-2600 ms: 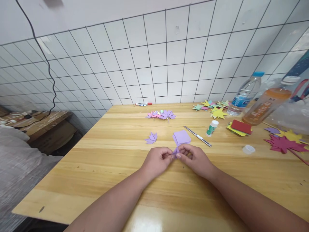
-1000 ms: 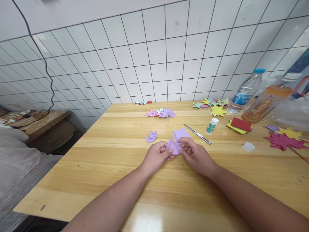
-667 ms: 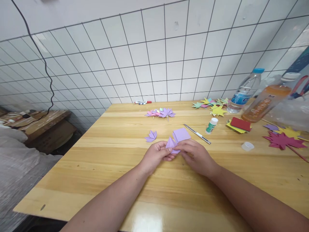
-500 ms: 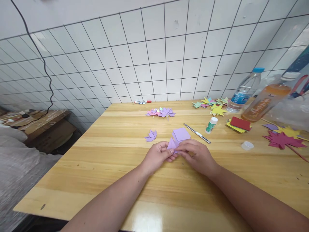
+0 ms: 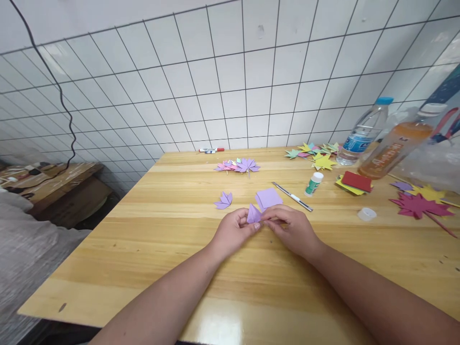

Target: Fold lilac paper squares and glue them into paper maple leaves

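Observation:
A small folded piece of purple paper [image 5: 253,214] stands up as a pointed triangle between my hands, just above the table. My left hand [image 5: 236,228] pinches it from the left, thumb along its lower edge. From the right, my right hand [image 5: 290,226] grips the paper's right edge between thumb and fingers, which partly cover it. Right behind lie flat purple paper squares [image 5: 269,198]. A folded purple paper leaf piece [image 5: 224,200] rests farther left, apart from both hands.
Beyond my right hand lie a utility knife [image 5: 293,196], a glue stick [image 5: 314,184], its cap [image 5: 367,213] and red and yellow paper [image 5: 355,182]. Paper leaves [image 5: 247,166] and a marker [image 5: 212,150] lie near the tiled wall. Bottles [image 5: 397,146] stand at right, beside a magenta leaf [image 5: 420,205].
The purple paper in my hands has been folded into a narrower, more upright triangle. My right fingers have shifted slightly down along its right edge. The view has moved a little.

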### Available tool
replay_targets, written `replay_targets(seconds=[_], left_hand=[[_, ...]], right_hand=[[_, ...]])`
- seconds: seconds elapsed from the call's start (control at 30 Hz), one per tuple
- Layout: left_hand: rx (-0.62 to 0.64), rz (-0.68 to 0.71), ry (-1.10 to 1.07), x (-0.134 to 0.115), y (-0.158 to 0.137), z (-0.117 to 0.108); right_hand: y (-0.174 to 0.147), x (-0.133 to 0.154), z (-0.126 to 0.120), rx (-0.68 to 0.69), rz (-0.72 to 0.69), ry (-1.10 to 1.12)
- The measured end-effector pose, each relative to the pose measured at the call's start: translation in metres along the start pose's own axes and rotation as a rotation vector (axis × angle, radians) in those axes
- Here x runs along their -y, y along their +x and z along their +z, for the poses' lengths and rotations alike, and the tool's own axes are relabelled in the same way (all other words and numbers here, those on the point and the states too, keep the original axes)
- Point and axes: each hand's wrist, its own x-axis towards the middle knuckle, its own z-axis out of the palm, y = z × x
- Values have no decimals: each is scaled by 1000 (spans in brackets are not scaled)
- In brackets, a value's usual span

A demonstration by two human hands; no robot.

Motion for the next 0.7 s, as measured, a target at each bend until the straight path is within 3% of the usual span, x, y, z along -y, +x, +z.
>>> replay_targets(seconds=[0.23,0.47,0.7], left_hand=[[17,-15,-9,0,1,1],[38,-35,-70,-3,1,2],[7,-47,-60,-2,1,1]], right_hand=[[-1,-2,7,-41,270,372],[4,-5,7,-16,314,420],[4,-5,10,22,448,526]])
